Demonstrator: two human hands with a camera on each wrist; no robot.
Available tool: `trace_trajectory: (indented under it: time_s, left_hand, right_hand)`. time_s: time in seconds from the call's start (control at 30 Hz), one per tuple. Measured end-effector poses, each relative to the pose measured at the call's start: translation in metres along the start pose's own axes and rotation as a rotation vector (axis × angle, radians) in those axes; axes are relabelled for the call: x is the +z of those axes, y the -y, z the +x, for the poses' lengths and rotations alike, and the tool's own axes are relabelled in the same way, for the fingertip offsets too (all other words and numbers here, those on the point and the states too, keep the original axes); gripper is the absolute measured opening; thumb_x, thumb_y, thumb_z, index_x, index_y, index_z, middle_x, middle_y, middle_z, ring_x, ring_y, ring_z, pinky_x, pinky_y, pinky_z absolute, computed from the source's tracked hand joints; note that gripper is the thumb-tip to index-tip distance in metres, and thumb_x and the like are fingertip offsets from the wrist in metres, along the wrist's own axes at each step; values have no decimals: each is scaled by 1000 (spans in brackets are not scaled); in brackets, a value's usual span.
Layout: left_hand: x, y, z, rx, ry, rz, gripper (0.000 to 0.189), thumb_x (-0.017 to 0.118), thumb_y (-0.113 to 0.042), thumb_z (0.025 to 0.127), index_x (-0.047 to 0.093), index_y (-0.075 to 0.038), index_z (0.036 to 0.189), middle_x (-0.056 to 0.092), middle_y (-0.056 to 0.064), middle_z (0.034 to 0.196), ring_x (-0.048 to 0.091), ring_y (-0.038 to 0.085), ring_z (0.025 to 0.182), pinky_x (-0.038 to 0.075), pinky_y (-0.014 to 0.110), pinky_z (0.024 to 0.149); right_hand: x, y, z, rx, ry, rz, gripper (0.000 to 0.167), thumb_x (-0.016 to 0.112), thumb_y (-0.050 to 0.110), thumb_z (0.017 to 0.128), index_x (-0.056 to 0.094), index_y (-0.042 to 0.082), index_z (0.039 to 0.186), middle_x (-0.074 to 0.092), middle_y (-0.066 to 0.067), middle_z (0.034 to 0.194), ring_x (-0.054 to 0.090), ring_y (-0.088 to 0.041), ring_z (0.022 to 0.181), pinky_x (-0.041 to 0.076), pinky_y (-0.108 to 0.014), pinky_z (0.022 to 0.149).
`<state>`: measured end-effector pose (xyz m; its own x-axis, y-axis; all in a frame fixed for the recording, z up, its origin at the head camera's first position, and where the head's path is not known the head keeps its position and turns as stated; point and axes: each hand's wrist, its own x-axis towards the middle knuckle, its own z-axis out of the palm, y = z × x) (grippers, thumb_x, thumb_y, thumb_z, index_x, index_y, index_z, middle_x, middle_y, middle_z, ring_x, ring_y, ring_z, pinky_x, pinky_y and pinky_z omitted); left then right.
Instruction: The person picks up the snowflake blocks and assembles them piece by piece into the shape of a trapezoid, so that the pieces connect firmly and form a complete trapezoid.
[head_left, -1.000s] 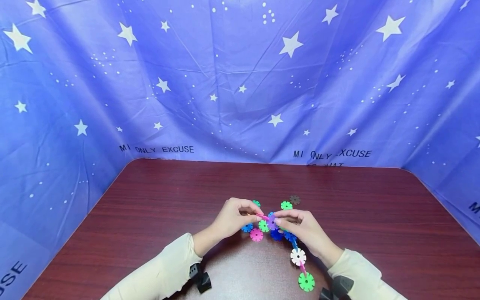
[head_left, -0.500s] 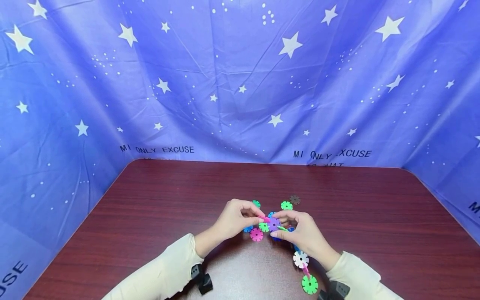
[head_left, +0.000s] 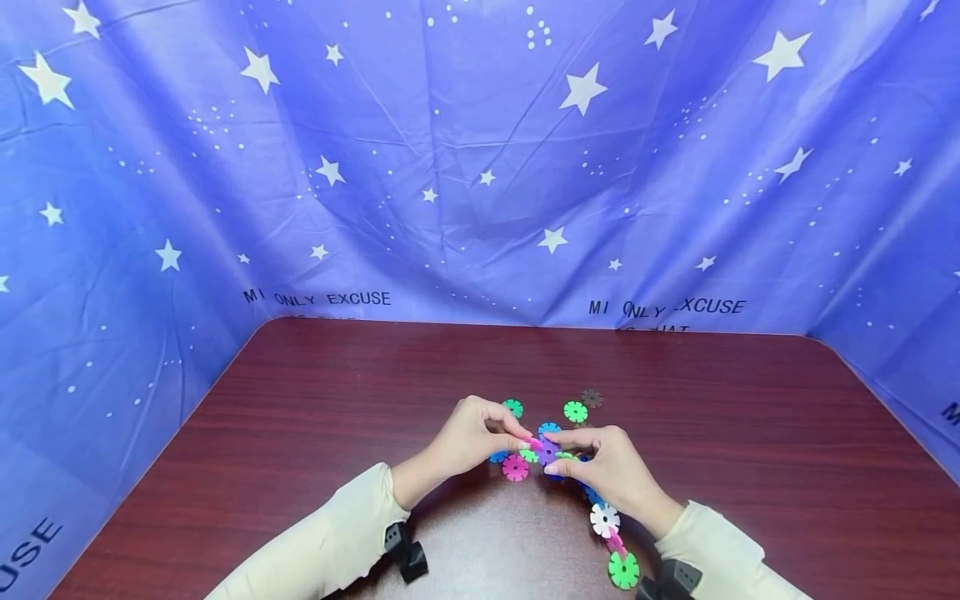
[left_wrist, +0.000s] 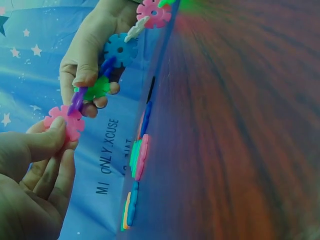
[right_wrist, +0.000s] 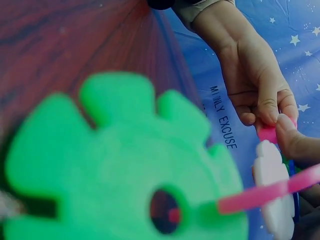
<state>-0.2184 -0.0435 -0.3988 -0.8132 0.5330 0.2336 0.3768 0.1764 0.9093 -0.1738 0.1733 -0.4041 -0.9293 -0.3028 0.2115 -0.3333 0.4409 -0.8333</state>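
Note:
Thumb and fingers of my left hand [head_left: 476, 437] pinch a pink notched plastic disc [left_wrist: 73, 124] by its edge. A purple disc [head_left: 548, 452] is joined to it edge-on. My right hand [head_left: 621, 467] grips the purple disc between thumb and index finger, with a green disc [left_wrist: 98, 89] just behind, partly covered by its fingers. From there a chain of interlocked discs hangs below the right hand: a blue disc [left_wrist: 121, 50], a white disc [head_left: 604, 520], a pink disc [head_left: 616, 542] and a bright green end disc [head_left: 623, 571], which looms large in the right wrist view.
Loose discs lie on the dark red wooden table [head_left: 375, 367] around the hands: a pink one [head_left: 515, 467], a teal one [head_left: 513, 408], a light green one [head_left: 575, 412] and a brown one [head_left: 592, 398]. A starry blue curtain [head_left: 480, 167] surrounds the table's back and sides.
The right thumb has slid down the purple disc, which now faces the head camera more fully. The chain's lower end has shifted slightly right and nearer. The left hand keeps its pinch.

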Motion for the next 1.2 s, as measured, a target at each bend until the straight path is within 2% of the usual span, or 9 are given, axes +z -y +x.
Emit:
trace_trajectory:
  time_s: [0.07,0.13,0.3,0.47,0.6,0.73,0.87,1.0,1.2]
  left_hand:
    - [0,1,0,-3,12,-9,4,75,-3,78,74,0,80,72,8,76,65,11,65,51,21,57]
    - [-1,1,0,-9,20,-25,4,75,-2,78,74,1,81,72,9,77,65,8,64,52,21,58]
    - [-5,3,0,-42,54,-80,8,75,-3,78,75,0,86,72,11,81,66,7,70,55,25,65]
    - [-14,11,0,-81,37,-63,13,74,-4,79,73,1,92,72,12,87,67,8,76,55,25,69]
    - [-24,21,-1,-188,-22,-145,20,72,1,79,70,8,98,70,21,93,67,9,77,55,26,71]
    - [-29,29,-5,-298,-28,-240,27,70,5,78,66,13,103,68,26,97,67,12,80,55,27,73]
    - [-31,27,-12,-335,1,-214,26,70,7,78,65,13,103,68,24,98,68,21,88,55,28,75]
    - [-32,25,-18,-308,0,-138,24,71,9,76,67,12,100,69,23,98,66,29,93,55,30,76]
    - [-27,33,-21,-227,-14,63,23,78,4,71,72,3,94,71,14,91,67,21,84,54,22,70]
  right_hand:
    - [0,1,0,-4,14,13,38,79,24,75,72,4,106,72,-4,81,29,0,44,34,-18,41]
    - [-1,2,0,-7,30,28,38,79,24,76,71,3,107,72,-5,83,37,0,47,37,-18,43]
    - [-2,2,1,-6,55,34,38,77,24,79,70,3,110,72,-7,97,63,-5,76,50,-22,56]
    - [-5,-2,2,3,38,-2,38,77,25,78,69,4,109,71,-6,98,65,-10,84,52,-24,64]
    - [-8,-3,2,19,24,-6,38,77,26,78,69,5,109,70,-6,100,64,-13,87,53,-24,69]
    - [-9,-4,3,55,19,-4,38,78,26,78,69,7,110,69,-5,102,64,-17,90,53,-24,71]
    - [-10,-5,5,86,1,-1,39,78,26,78,69,9,111,69,-4,103,63,-18,91,52,-24,70]
    - [-10,-6,5,91,-4,16,40,78,25,77,68,9,113,69,-4,102,63,-17,88,52,-24,69]
    - [-8,-9,6,86,5,34,38,79,23,77,69,9,111,69,-3,98,62,-13,83,53,-25,66]
